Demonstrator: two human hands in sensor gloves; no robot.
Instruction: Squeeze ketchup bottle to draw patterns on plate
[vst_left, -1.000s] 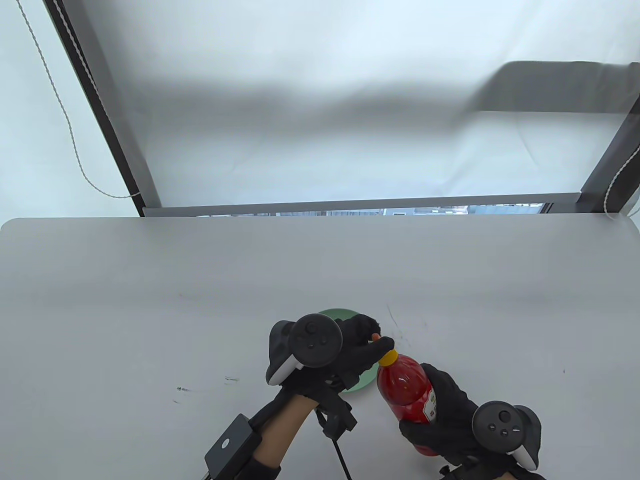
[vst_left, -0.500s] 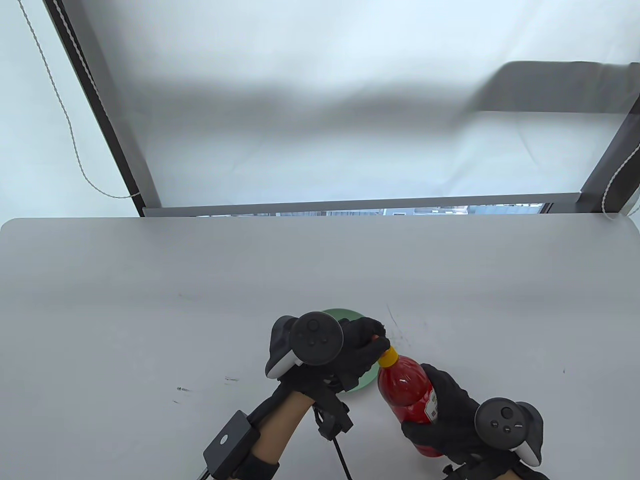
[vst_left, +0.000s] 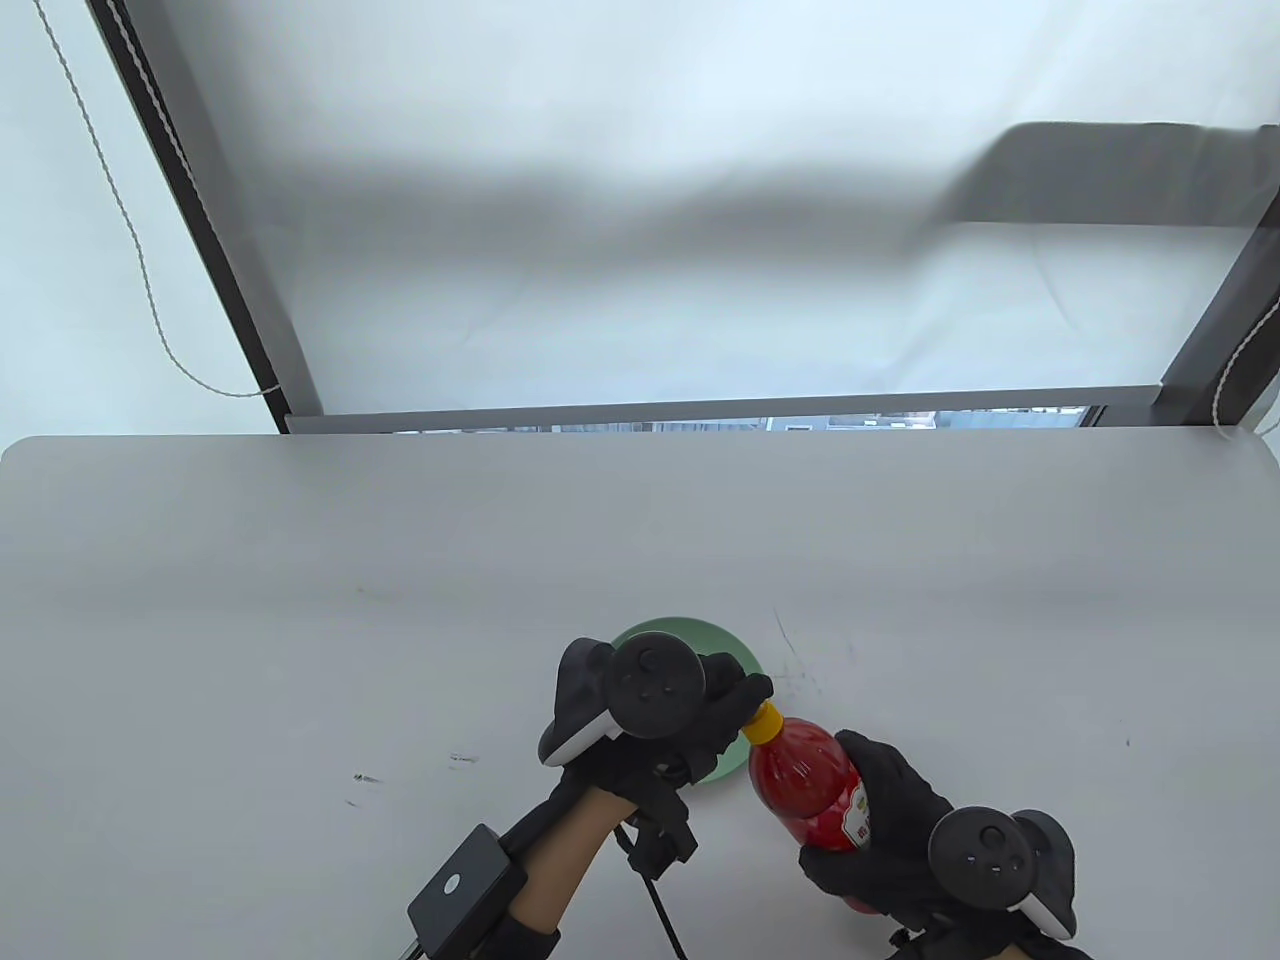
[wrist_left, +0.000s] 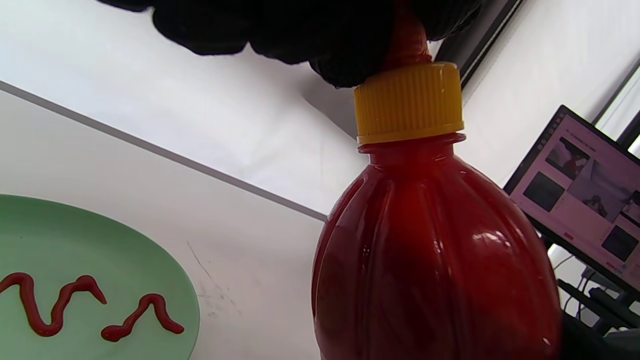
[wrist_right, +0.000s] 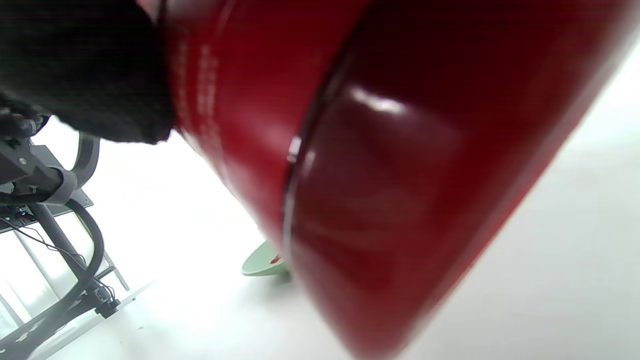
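A red ketchup bottle (vst_left: 805, 790) with a yellow cap (vst_left: 765, 722) is tilted over the table, top toward the green plate (vst_left: 668, 634). My right hand (vst_left: 890, 830) grips its lower body; the bottle fills the right wrist view (wrist_right: 380, 165). My left hand (vst_left: 735, 700) holds the red tip above the cap; the left wrist view shows its fingers (wrist_left: 330, 35) around the tip over the cap (wrist_left: 409, 102). The plate (wrist_left: 75, 250) carries wavy red ketchup lines (wrist_left: 65, 302).
The grey table (vst_left: 300, 600) has faint dark marks right of the plate (vst_left: 790, 650) and at the left (vst_left: 365, 778). A window frame (vst_left: 700, 410) runs behind the far edge. A monitor (wrist_left: 580, 190) shows in the left wrist view.
Both hands and the bottle shifted slightly left and toward me. My left hand's fingers closed over the bottle's tip, and more of the plate's far rim shows.
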